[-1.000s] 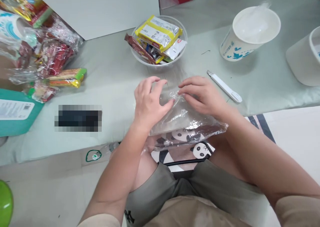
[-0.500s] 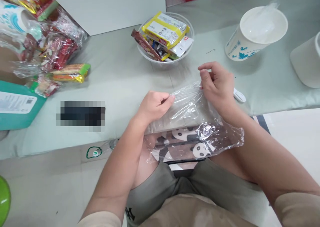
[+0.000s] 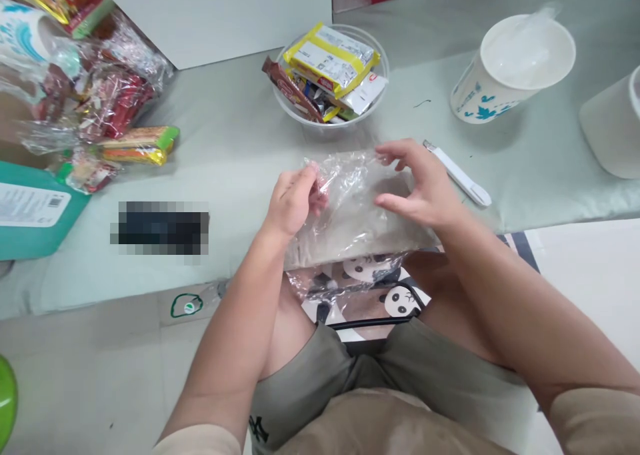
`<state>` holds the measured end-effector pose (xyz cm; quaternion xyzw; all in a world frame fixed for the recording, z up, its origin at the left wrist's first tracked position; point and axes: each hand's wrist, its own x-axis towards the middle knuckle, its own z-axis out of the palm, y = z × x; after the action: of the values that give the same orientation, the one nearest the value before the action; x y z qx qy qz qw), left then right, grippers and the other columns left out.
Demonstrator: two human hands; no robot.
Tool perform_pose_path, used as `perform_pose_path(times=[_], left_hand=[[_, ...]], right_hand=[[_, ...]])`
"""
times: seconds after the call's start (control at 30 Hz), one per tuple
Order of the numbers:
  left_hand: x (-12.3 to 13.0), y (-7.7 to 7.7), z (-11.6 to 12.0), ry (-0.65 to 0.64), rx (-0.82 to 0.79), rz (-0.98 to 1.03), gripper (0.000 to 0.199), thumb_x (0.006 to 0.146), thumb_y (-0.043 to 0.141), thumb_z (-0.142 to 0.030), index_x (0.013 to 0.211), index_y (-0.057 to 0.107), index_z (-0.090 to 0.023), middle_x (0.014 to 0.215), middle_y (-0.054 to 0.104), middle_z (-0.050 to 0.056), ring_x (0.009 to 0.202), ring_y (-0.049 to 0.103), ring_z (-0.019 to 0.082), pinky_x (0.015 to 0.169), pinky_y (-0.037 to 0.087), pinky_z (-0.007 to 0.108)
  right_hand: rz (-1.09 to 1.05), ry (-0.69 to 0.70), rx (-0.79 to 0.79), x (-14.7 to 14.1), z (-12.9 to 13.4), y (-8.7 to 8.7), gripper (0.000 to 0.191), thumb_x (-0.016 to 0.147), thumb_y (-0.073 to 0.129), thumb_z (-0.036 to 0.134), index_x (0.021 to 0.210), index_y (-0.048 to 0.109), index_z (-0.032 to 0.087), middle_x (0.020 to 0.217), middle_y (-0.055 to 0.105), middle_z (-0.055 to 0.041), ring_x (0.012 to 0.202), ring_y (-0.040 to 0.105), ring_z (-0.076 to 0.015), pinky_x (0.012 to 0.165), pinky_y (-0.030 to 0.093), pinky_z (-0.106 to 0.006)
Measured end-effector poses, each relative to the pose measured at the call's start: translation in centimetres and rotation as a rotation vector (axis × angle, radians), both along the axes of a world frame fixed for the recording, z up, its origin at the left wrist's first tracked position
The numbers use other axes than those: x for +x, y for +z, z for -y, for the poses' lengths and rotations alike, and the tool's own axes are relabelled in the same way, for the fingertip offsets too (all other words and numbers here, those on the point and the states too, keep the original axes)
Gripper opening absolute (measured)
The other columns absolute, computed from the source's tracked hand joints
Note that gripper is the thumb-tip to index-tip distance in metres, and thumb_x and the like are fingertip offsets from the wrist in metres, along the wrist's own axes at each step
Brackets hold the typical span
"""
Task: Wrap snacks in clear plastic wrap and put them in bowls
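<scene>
A clear, crinkled plastic bag (image 3: 345, 221) lies at the front edge of the table, its lower part hanging over the edge above a panda-patterned bag (image 3: 360, 301). My left hand (image 3: 295, 198) grips the plastic bag's left side, with some fingers seen through the film. On the bag's right side is my right hand (image 3: 417, 185), thumb and fingers apart, nothing between them. A white utility knife (image 3: 460, 175) rests on the table just right of my right hand.
Wrapped snacks fill a clear bowl (image 3: 327, 125) behind my hands. Paper cups (image 3: 467, 95) stand at the right. A blurred dark object (image 3: 163, 228) lies left, near a teal container (image 3: 45, 231) and a pile of packaged snacks (image 3: 117, 105).
My right hand has opened and come away from the plastic bag, uncovering the knife. My left hand has moved slightly left and up, and the bag's right side has been drawn in leftward.
</scene>
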<state>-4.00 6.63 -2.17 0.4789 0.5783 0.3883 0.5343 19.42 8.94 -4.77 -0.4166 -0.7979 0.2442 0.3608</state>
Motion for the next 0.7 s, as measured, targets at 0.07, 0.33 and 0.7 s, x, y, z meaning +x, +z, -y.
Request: perform_pose_path(times=[0.07, 0.33, 0.7], left_hand=[[0.1, 0.0, 0.0, -0.011, -0.047, -0.007, 0.051, 0.098, 0.049, -0.052, 0.060, 0.056, -0.020, 0.055, 0.055, 0.002, 0.049, 0.055, 0.012, 0.045, 0.042, 0.025], [-0.2, 0.0, -0.3, 0.166, -0.021, -0.049, 0.049, 0.100, 0.047, -0.056, 0.066, 0.055, -0.022, 0.058, 0.058, 0.001, 0.047, 0.053, 0.011, 0.044, 0.038, 0.025], [-0.9, 2.2, -0.4, 0.726, -0.023, 0.485, 0.039, 0.106, 0.031, -0.037, 0.070, 0.038, -0.024, 0.057, 0.045, -0.002, 0.051, 0.043, 0.010, 0.050, 0.036, 0.028]], right_hand=[[0.069, -0.003, 0.058, -0.2, -0.1, -0.1, 0.061, 0.084, 0.070, 0.057, 0.132, 0.062, 0.021, 0.126, 0.072, -0.0140, 0.113, 0.068, -0.0323, 0.096, 0.055, -0.048], [0.112, -0.347, 0.046, 0.1, -0.3, -0.4, 0.033, 0.093, 0.056, 0.030, 0.126, 0.062, 0.025, 0.114, 0.070, -0.0117, 0.110, 0.067, -0.0310, 0.096, 0.054, -0.051], [0.219, 0.009, 0.182, 1.7, 3.8, 0.3, 0.050, 0.078, 0.057, 0.015, 0.125, 0.060, 0.031, 0.126, 0.063, -0.0102, 0.118, 0.062, -0.0339, 0.104, 0.049, -0.058]])
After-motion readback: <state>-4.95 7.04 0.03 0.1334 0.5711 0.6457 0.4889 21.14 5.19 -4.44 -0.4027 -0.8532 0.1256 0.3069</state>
